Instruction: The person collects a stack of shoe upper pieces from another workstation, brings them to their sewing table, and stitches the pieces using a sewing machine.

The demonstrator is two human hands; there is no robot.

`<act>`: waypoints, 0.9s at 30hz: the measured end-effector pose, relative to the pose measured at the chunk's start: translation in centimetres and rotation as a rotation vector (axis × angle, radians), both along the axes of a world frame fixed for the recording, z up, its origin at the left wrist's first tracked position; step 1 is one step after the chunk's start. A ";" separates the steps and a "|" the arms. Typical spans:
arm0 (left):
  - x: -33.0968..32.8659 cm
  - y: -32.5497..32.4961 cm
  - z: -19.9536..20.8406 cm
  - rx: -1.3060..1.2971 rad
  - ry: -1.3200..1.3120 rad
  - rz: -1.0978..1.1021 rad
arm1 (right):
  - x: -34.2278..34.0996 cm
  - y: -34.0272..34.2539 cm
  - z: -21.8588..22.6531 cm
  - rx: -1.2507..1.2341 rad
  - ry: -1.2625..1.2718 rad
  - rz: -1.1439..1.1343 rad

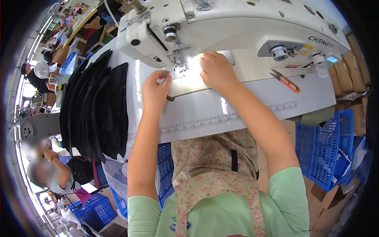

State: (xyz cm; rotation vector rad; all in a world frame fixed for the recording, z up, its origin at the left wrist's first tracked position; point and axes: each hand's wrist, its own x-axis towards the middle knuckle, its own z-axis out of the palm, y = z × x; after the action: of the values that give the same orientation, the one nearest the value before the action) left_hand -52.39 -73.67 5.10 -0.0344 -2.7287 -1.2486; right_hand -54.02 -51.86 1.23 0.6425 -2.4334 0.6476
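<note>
Head view. Background: busy workroom, with a seated co-worker at 8 o'clock and a blue crate between 3 and 4. Pale tabletop, with a ruler strip along its near edge.

White sewing machine stands on the tabletop. Long axis of its arm: stitching head at 11 o'clock, far end at 2. Presser foot lit, near 12.

Left hand at 10 to 11 o'clock, just beside the presser foot; thumb and index tips drawn together, contents cannot be told. Right hand at 1 o'clock, over the machine bed; fingers bent, tips lost in glare, grip cannot be told.

Black flat pieces stacked at 9 o'clock, long axis roughly 12 to 6. Thread snips at 2: blades toward 10, orange handles toward 4.
</note>
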 end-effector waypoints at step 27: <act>-3.6 2.5 -2.8 0.156 0.012 0.005 | -0.2 0.2 -0.6 -0.099 0.039 -0.017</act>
State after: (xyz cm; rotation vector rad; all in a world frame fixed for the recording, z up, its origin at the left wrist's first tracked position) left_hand -56.01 -71.15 2.25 -0.0188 -2.6108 -1.4498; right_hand -54.20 -51.63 0.67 0.5888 -2.3519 0.7368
